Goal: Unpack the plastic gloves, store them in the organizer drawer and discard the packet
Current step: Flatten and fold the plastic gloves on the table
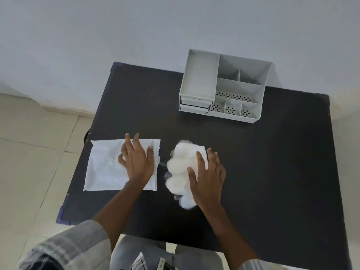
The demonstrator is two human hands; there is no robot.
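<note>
Head view: left hand (136, 161) lies flat, fingers spread, on the packet (105, 164), which sits at the table's (272, 172) left edge. Right hand (209, 176) rests open on the gloves (181, 162), a bunched stack just right of the packet, not touching it. Organizer (224, 84) stands at the far edge, drawers facing the person. Bare tabletop stretches between it and the hands, and to the right.

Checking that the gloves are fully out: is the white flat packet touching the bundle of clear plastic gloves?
Apart. The head view shows a strip of black table between the white flat packet and the bundle of clear plastic gloves.
</note>
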